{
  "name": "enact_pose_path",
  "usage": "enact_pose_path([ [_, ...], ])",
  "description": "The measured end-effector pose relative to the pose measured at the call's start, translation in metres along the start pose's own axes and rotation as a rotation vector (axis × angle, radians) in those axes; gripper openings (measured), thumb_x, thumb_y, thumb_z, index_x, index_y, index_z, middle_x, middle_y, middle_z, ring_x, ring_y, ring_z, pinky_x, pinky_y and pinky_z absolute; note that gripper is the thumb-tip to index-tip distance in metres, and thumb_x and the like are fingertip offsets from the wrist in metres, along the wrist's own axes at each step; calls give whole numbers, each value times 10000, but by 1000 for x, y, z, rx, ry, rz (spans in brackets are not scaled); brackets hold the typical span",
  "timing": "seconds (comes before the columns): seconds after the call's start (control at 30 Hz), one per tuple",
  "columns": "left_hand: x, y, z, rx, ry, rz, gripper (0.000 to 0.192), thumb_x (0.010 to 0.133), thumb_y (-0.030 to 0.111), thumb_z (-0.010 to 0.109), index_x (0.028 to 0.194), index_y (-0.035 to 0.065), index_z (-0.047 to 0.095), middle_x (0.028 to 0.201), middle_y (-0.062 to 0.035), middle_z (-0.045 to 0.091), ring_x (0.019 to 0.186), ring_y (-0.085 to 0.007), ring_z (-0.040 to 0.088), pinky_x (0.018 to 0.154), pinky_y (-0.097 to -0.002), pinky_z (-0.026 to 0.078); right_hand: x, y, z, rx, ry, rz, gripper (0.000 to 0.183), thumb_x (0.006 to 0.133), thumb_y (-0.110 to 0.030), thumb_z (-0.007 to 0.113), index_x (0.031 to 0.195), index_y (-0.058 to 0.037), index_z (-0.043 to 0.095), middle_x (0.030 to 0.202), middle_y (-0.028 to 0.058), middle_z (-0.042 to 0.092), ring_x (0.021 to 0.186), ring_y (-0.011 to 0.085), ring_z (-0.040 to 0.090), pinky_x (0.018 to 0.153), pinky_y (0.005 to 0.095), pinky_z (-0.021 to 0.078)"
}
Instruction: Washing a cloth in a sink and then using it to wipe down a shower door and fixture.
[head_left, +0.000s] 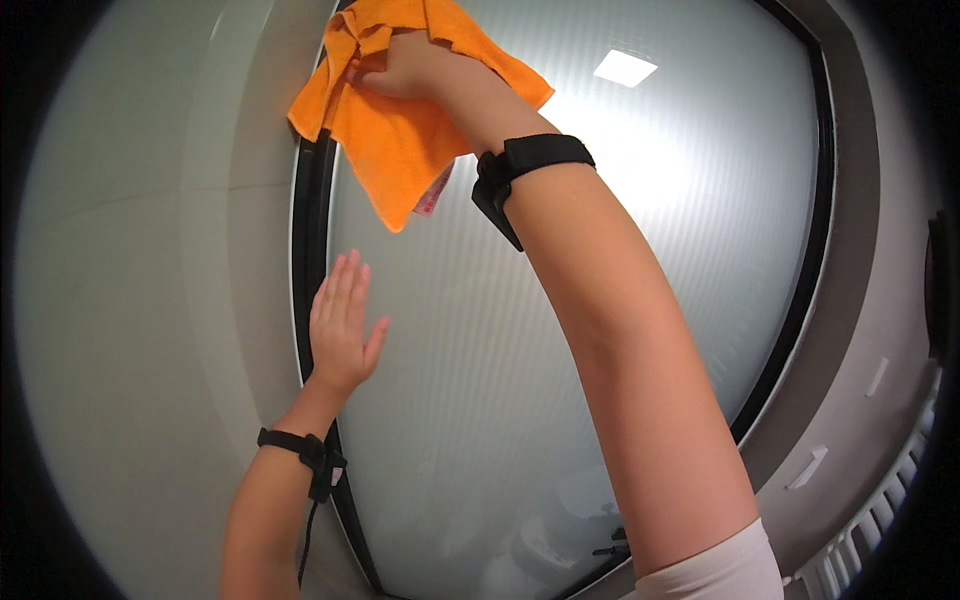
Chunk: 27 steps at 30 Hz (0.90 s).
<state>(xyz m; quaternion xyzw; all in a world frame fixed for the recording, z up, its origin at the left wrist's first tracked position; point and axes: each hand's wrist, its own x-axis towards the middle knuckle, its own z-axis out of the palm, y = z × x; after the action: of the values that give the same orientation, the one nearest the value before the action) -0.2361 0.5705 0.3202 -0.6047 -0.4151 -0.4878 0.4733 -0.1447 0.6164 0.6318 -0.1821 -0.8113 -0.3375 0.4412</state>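
My right hand grips an orange cloth high up at the black frame's left side. Part of the cloth drapes over the frame, and its lower corner hangs over the ribbed frosted glass panel, with a pink-and-white tag showing. Lower down, my left hand is spread flat, holding nothing, at the black frame and the edge of the glass. Whether its palm presses on the surface cannot be told.
A pale tiled wall runs along the left. Right of the panel are a grey wall, small white fixtures and a white slatted rack. A black handle sits at the panel's lower right. The glass mirrors a bright ceiling light.
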Motion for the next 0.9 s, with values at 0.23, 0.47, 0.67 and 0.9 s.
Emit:
enact_pose_path([
  [0.23,-4,-3,1,11,-16,-14,579,886,252,487,1388,4,340,1458,-192,327,1338,-356,325,1057,-456,281,-57,20,-17,90,-177,-155,640,755,-601,602,1090,-57,642,1010,144,662,947,283,627,845,353,460],
  [0.47,-6,-5,7,33,-24,-20,579,906,269,474,1408,27,318,1465,-166,322,1345,-344,317,1060,-443,279,-125,100,-110,157,-140,110,695,751,-640,606,1106,-42,614,1037,125,647,967,266,627,818,344,482],
  [0.67,-8,-3,4,51,-22,-19,568,922,277,453,1414,30,311,1471,-165,313,1350,-337,311,1061,-443,273,-204,173,-171,67,165,529,712,812,-472,649,1363,-115,375,1305,126,487,1182,269,505,999,375,407],
  [0.9,-11,-1,3,67,-24,-33,560,933,291,430,1414,28,311,1472,-165,311,1359,-334,297,1070,-441,256,-279,264,-207,-17,319,659,754,803,-443,670,1394,-129,322,1360,121,428,1230,272,456,1029,388,377],
])
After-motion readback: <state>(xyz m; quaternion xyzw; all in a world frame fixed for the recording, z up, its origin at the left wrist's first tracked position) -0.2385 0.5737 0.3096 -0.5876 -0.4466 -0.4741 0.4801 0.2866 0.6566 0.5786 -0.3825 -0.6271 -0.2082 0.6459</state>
